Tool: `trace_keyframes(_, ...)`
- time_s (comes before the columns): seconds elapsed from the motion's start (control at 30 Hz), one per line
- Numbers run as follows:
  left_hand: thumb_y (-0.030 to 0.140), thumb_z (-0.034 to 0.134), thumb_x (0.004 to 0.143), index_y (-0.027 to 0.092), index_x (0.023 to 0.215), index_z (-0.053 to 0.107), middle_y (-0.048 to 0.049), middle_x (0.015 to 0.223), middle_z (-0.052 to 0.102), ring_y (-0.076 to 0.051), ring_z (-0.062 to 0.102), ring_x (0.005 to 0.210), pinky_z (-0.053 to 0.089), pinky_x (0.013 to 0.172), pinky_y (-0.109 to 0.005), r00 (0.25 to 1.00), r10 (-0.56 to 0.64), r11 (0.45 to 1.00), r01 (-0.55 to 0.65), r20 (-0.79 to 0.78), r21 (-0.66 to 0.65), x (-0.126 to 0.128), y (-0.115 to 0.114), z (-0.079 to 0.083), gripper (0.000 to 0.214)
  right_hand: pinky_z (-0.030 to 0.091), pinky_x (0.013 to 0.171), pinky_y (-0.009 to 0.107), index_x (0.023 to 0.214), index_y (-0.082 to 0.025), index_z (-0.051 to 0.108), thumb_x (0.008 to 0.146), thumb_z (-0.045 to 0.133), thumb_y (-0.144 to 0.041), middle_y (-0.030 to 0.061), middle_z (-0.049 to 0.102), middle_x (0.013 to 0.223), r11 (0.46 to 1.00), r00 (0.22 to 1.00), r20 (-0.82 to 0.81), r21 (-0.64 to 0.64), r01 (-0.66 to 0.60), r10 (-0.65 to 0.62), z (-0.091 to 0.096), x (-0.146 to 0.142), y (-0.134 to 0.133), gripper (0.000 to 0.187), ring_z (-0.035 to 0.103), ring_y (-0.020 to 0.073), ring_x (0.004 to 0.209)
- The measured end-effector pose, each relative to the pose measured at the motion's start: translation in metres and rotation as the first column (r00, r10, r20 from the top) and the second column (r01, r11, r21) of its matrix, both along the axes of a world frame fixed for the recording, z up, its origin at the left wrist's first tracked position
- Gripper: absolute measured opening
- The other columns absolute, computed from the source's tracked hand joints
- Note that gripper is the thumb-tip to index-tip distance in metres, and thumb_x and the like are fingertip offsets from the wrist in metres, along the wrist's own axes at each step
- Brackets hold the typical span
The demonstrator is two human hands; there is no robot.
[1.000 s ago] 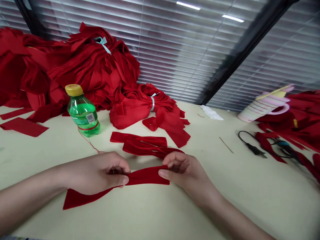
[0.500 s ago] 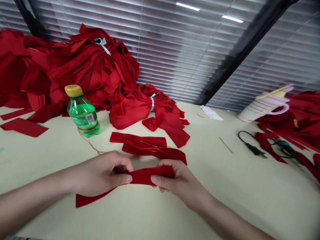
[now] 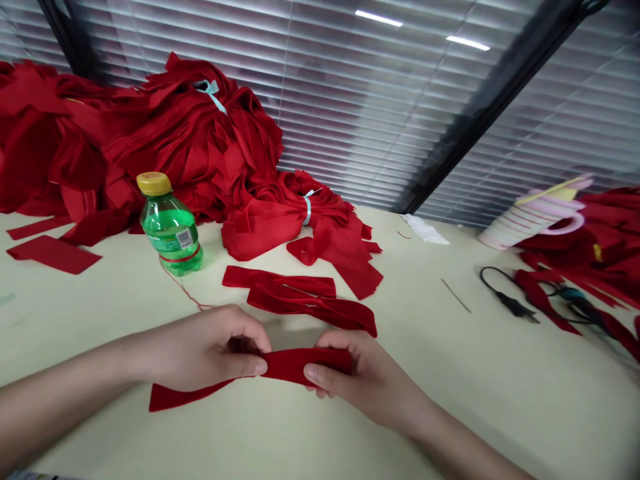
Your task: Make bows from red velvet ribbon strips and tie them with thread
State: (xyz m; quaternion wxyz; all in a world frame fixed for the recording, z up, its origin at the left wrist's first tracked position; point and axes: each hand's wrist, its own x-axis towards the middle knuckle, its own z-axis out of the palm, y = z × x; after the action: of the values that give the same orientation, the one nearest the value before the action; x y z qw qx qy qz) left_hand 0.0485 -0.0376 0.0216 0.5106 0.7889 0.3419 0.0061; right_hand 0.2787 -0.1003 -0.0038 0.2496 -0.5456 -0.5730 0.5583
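Observation:
A red velvet strip stretches between both hands just above the cream table. My left hand pinches it near the middle, thumb on top, and the strip's loose tail trails left onto the table. My right hand grips the strip's other end with curled fingers. Just beyond the hands lie a few more red strips, flat on the table.
A green bottle with a yellow cap stands at the left, a red thread beside it. Big heaps of red fabric fill the back left; a tied bundle lies centre. At the right: stacked tape rolls, a black cord, more red fabric.
My right hand slid leftward along the strip toward my left hand, shortening the visible span. The strip's tail shifted slightly right on the table.

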Motion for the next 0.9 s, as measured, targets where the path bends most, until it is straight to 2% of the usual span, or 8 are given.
trace_keyframes(0.1,0.037,0.053,0.085,0.020,0.091,0.068,0.0007,0.074,0.062,-0.012,0.053,0.063,0.038,0.052,-0.019,0.998,-0.055,0.998,0.055,-0.011,-0.006,0.001,-0.003,-0.002,0.023,0.035,0.049,0.022,0.075,-0.016,0.065,0.069,0.072,-0.037,-0.0009,0.057,0.063,0.988,0.993,0.072,0.115,-0.099,0.091,0.004,-0.002,-0.003,0.023,0.048,0.0100,0.054)
trace_keyframes(0.23,0.037,0.056,0.084,0.021,0.093,0.069,-0.0006,0.077,0.066,-0.014,0.058,0.068,0.042,0.057,-0.020,0.996,-0.083,0.996,0.083,0.030,-0.021,0.003,-0.005,-0.005,0.023,0.031,0.046,0.021,0.072,-0.017,0.066,0.076,0.065,-0.035,-0.0031,0.051,0.057,0.978,0.980,0.087,0.095,-0.184,0.176,0.004,-0.005,-0.005,0.019,0.041,0.0079,0.050)
trace_keyframes(0.33,0.038,0.061,0.081,0.022,0.096,0.068,0.0001,0.083,0.069,-0.014,0.062,0.074,0.046,0.062,-0.019,0.998,0.015,0.990,-0.005,0.065,-0.143,-0.003,0.004,-0.002,0.022,0.031,0.046,0.020,0.068,-0.017,0.065,0.079,0.062,-0.032,-0.0022,0.052,0.058,0.987,0.991,0.092,0.115,-0.108,0.098,0.003,0.001,-0.002,0.020,0.043,0.0082,0.052)
trace_keyframes(0.43,0.030,0.073,0.070,0.022,0.095,0.067,0.0002,0.086,0.071,-0.015,0.064,0.076,0.049,0.066,-0.021,0.991,0.121,0.942,-0.100,0.048,-0.319,-0.013,0.020,0.007,0.026,0.036,0.048,0.021,0.072,-0.017,0.066,0.078,0.063,-0.036,-0.0002,0.057,0.064,0.993,0.999,0.037,0.114,-0.035,0.031,0.005,0.013,0.001,0.019,0.048,0.0101,0.056)
trace_keyframes(0.57,0.020,0.073,0.067,0.020,0.090,0.068,-0.0005,0.078,0.071,-0.014,0.062,0.068,0.046,0.059,-0.020,0.969,0.228,0.918,-0.181,0.097,-0.353,-0.018,0.030,0.015,0.024,0.041,0.054,0.022,0.076,-0.019,0.066,0.073,0.068,-0.031,-0.0001,0.060,0.070,0.992,0.997,0.037,0.096,-0.078,0.074,0.008,0.021,0.000,0.013,0.052,0.0114,0.062)
trace_keyframes(0.67,0.022,0.073,0.069,0.018,0.084,0.067,0.0019,0.072,0.068,-0.011,0.057,0.064,0.042,0.057,-0.018,0.953,0.266,0.907,-0.196,0.146,-0.372,-0.010,0.021,0.013,0.017,0.043,0.061,0.025,0.083,-0.019,0.068,0.067,0.073,-0.031,0.0011,0.062,0.075,0.992,0.995,-0.034,0.093,-0.089,0.093,0.008,0.011,-0.003,0.021,0.054,0.0134,0.068)
trace_keyframes(0.77,0.023,0.070,0.072,0.017,0.077,0.067,0.0038,0.069,0.063,-0.009,0.051,0.063,0.040,0.056,-0.018,0.920,0.315,0.896,-0.207,0.234,-0.392,0.003,0.005,0.005,0.009,0.039,0.057,0.023,0.079,-0.018,0.068,0.071,0.071,-0.032,-0.0010,0.059,0.068,0.996,0.989,-0.139,0.085,-0.031,0.043,0.002,-0.003,-0.006,0.016,0.049,0.0107,0.062)
trace_keyframes(0.9,0.025,0.072,0.071,0.016,0.081,0.068,0.0000,0.079,0.066,-0.014,0.056,0.076,0.045,0.071,-0.024,0.845,0.440,0.834,-0.259,0.304,-0.488,0.014,-0.011,-0.009,0.014,0.037,0.056,0.024,0.073,-0.017,0.066,0.073,0.069,-0.032,-0.0016,0.056,0.064,0.998,0.979,-0.201,0.047,0.053,-0.042,-0.007,-0.015,-0.008,0.016,0.046,0.0098,0.059)
